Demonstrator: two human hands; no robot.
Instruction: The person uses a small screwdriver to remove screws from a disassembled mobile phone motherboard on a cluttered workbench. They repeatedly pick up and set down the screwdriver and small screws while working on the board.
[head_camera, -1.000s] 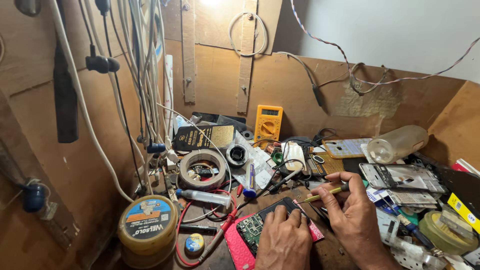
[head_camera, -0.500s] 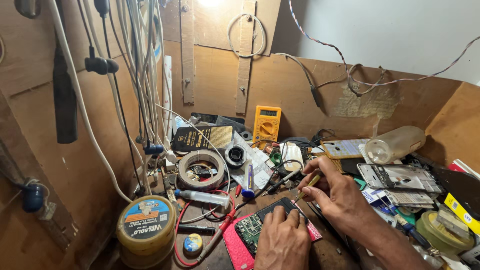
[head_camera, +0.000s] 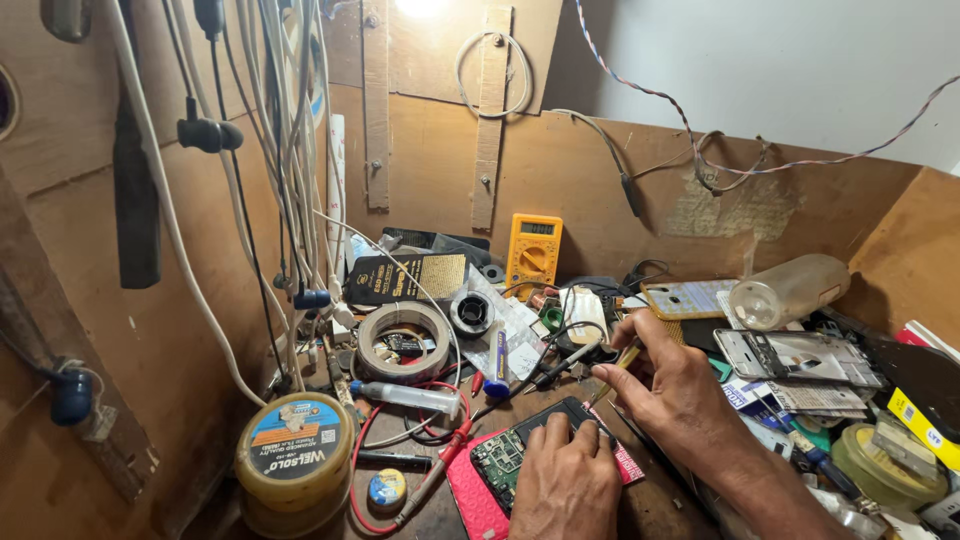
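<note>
1. Under my left hand I see a green circuit board resting on a pink-red mat.
2. My right hand pinches a yellowish, slim tool.
3. At the desk's back edge stands an orange-yellow multimeter.
4. Near the left edge sits a yellow tin with a blue and orange label.
5. A red wire loops beside it.
6. The tape roll is beige.

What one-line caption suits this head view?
At a cluttered workbench, the left hand presses on a green circuit board while the right hand holds a thin yellow-handled tool.
</note>
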